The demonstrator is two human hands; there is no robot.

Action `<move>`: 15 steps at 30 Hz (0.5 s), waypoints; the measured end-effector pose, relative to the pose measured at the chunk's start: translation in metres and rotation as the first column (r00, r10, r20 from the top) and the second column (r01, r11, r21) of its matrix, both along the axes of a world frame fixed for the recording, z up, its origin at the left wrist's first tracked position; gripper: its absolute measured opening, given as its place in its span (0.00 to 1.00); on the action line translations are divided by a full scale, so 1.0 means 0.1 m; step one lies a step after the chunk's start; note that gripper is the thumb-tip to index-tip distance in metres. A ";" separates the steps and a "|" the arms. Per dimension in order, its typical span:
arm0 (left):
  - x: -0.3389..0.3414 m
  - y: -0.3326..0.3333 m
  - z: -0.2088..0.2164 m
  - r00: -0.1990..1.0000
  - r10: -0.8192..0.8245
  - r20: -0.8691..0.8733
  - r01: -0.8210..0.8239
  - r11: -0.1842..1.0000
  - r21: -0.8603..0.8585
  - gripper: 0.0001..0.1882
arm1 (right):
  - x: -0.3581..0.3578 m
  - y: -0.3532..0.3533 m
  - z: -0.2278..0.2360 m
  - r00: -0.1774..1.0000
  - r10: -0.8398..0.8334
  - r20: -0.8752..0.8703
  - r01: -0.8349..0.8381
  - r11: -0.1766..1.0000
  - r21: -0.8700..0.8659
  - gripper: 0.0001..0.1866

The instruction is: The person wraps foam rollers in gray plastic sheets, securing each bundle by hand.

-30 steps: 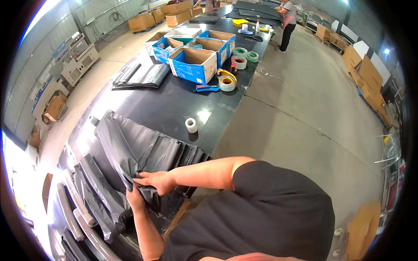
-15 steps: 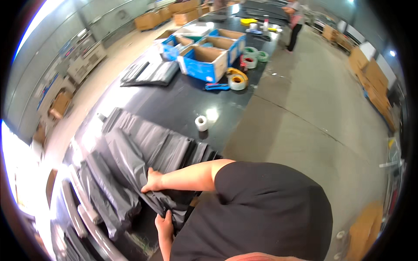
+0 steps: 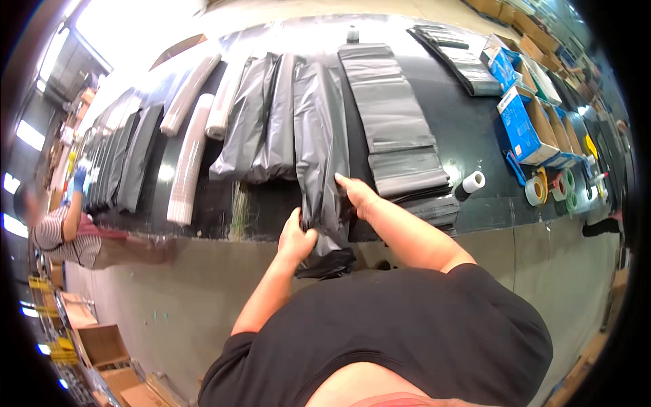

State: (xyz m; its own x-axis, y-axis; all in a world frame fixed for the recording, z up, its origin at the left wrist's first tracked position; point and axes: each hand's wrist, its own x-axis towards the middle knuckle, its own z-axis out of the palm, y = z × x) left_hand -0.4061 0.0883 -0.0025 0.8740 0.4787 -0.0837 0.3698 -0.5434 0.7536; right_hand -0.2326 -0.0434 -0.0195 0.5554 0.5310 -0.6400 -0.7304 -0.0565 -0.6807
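A long grey plastic bag (image 3: 320, 129) lies lengthwise across the black table, bulging as if filled; its contents are hidden. My left hand (image 3: 297, 239) is closed on the left side of its near, crumpled end. Higher up on the right side, my right hand (image 3: 359, 195) grips the same bag, thumb on top. The bag's loose dark mouth (image 3: 327, 263) hangs over the near table edge. To its left, touching or nearly so, lie similar filled grey bags (image 3: 247, 122). On its right is a stack of flat, folded grey plastic bags (image 3: 397, 102).
Several film-wrapped pale rolls (image 3: 186, 169) and dark bundles (image 3: 141, 159) lie further left. A person (image 3: 68, 227) with a blue glove works there. Rightward are a small white roll (image 3: 474, 181), blue boxes (image 3: 525, 129), tape rolls (image 3: 536, 190) and another folded grey stack (image 3: 468, 64).
My view has swung left, bringing the left part of the table and a person into sight. Both hands remain on the grey bag, whose near end now hangs past the table edge.
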 end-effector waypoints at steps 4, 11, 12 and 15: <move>0.50 0.02 -0.19 0.987 -0.044 0.157 0.076 0.975 -0.209 0.24 | 0.18 0.12 -0.04 0.974 -0.073 0.214 0.072 0.997 0.012 0.37; 0.54 0.23 -0.21 0.985 0.170 -0.044 -0.174 0.979 -0.104 0.29 | 0.24 -0.08 0.13 0.978 0.057 0.199 0.002 0.958 -0.286 0.50; 0.39 0.20 -0.20 0.984 0.166 -0.062 -0.159 0.981 0.114 0.32 | 0.16 -0.12 -0.01 0.991 0.041 0.130 -0.006 0.967 -0.255 0.49; 0.19 0.18 0.04 0.974 0.067 -0.215 -0.031 0.986 0.166 0.28 | -0.04 -0.26 -0.31 0.997 0.056 0.051 -0.048 0.989 -0.143 0.29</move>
State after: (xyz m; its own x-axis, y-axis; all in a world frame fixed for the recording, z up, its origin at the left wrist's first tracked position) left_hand -0.3871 0.1061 0.0019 0.8180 0.5433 -0.1890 0.5453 -0.6276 0.5557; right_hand -0.2370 -0.0692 -0.0508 0.5656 0.4667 -0.6799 -0.6856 -0.1921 -0.7022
